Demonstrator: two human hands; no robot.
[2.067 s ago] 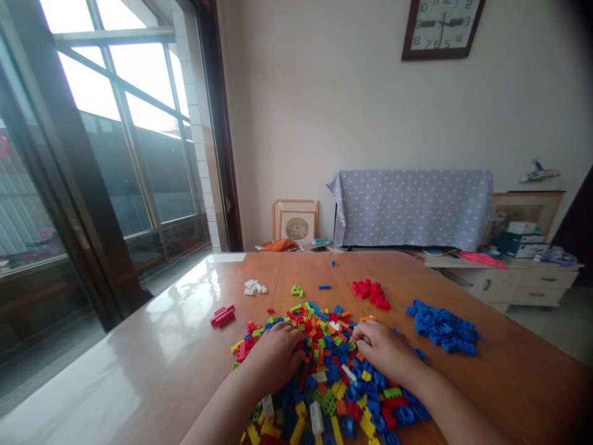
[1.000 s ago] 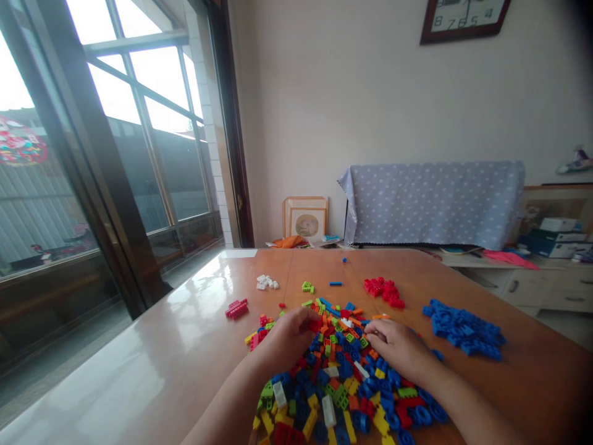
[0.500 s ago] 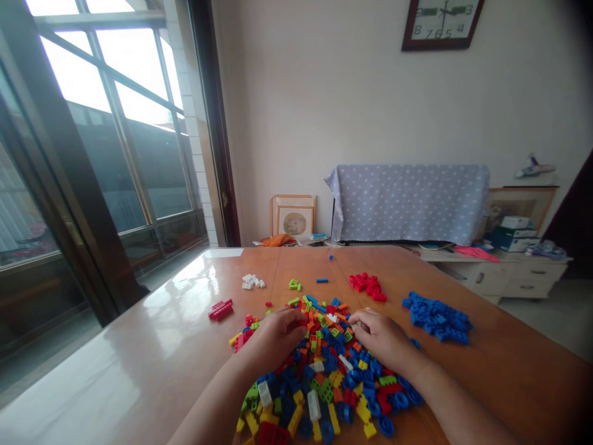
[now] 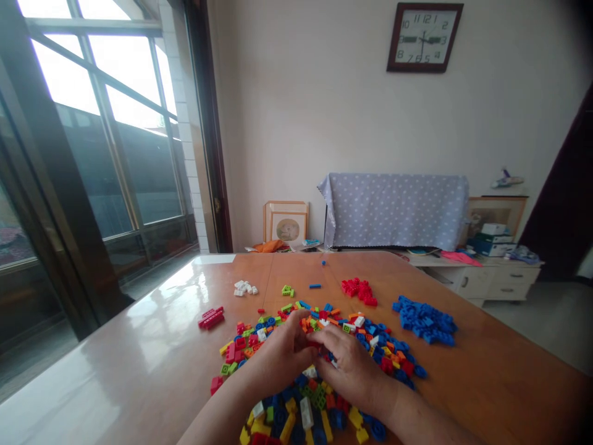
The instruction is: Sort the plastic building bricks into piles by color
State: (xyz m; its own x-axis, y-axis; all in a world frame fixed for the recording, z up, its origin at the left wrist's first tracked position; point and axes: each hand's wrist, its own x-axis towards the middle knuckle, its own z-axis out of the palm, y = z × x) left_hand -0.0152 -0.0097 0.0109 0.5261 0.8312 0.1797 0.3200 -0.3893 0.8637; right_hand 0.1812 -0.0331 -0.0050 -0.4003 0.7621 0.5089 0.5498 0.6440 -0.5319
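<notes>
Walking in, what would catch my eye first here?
Probably the heap of multicoloured plastic bricks on the brown table, with the bare left hand and right hand close together over it. Right of it lies a blue brick pile; a brown-framed clock hangs on the pale wall.

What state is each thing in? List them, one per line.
Left hand, fingers bent, hold hidden
Right hand, fingers bent toward left hand
Mixed toy bricks, loose, spread out
Blue toy bricks, heaped
Red toy bricks, clustered
White toy bricks, clustered
Lime toy bricks, clustered
Wall clock, hanging
Polka-dot cloth, draped
Cabinet drawers, shut
</notes>
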